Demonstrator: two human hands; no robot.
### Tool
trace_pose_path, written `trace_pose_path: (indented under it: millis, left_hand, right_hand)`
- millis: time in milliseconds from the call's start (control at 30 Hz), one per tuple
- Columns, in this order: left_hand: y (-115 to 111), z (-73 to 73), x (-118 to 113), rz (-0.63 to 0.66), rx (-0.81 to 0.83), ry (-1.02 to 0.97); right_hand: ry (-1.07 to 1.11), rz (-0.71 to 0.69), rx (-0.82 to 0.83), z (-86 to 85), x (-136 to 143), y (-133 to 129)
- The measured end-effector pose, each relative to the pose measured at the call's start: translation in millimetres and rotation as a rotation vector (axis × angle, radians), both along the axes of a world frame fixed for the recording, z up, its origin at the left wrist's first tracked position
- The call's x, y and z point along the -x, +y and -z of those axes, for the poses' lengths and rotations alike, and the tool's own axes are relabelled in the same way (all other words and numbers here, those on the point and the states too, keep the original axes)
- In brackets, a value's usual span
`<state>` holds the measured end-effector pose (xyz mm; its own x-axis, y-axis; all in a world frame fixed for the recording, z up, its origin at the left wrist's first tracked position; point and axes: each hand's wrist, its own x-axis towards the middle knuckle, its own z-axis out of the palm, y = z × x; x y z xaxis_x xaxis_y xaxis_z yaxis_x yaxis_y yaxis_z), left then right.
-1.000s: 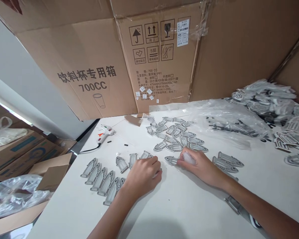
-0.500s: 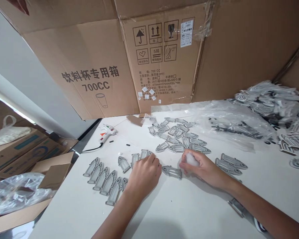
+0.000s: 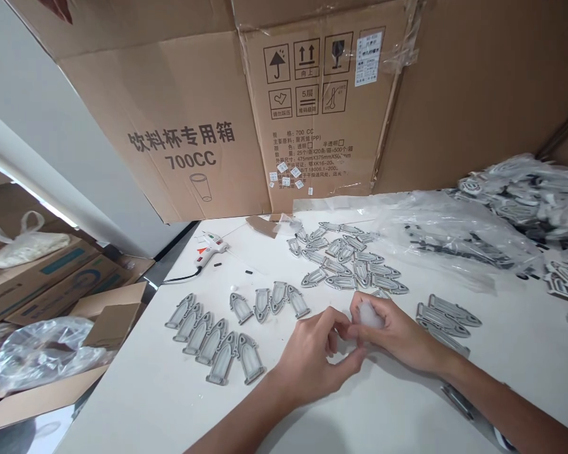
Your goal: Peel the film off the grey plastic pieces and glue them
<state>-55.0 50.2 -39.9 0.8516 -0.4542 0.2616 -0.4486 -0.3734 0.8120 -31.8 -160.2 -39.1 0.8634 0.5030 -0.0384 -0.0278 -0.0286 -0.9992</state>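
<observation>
My right hand [image 3: 392,328] is closed around a whitish, translucent wad [image 3: 370,314]. Against its fingertips is my left hand [image 3: 319,353], its thumb and forefinger curved with a gap between them; no object shows in that gap. Whatever lies beneath the hands is hidden. Left of them, grey arch-shaped pieces form a short row [image 3: 279,297] and a longer slanted row [image 3: 208,340]. Beyond the hands is a loose cluster of similar pieces [image 3: 343,252]. Several more lie in a stack [image 3: 447,315] beside my right wrist.
A white glue gun [image 3: 211,251] with a black cord rests at the table's back left. Tall cardboard boxes [image 3: 189,88] stand behind the table. Clear plastic bags [image 3: 435,239] and a heap of packed pieces [image 3: 525,192] lie at the back right. An open carton [image 3: 113,328] is at left.
My left hand has moved right, off the short row, and now meets my right hand. The grey piece seen between the hands is now out of sight. The view has shifted slightly.
</observation>
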Motion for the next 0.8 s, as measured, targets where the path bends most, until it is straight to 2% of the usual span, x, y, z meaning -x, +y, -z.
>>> trace_pose_path:
  millis: [167, 367, 467, 567, 700, 800]
  left_hand:
    - [0, -1.2, -4, 0.059, 0.169, 0.232]
    - [7, -8.5, -15, -0.024, 0.181, 0.206]
    - [14, -5.0, -23, -0.086, 0.134, 0.181]
    - [22, -4.0, -28, -0.090, 0.033, 0.155]
    - [25, -10.0, -29, -0.077, -0.011, 0.136]
    - [23, -14.1, -29, -0.124, -0.035, 0.115]
  right_hand:
    - [0.005, -0.053, -0.042, 2.1, 4, 2]
    - [0.052, -0.019, -0.067, 3.5, 1, -2]
    - [0.043, 0.054, 0.005, 3.6, -4, -5]
    - [0.040, 0.126, 0.097, 5.1, -9, -9]
    - [0.054, 0.144, 0.171, 6.2, -14, -15]
    - [0.049, 0.132, 0.203, 4.8, -14, -15]
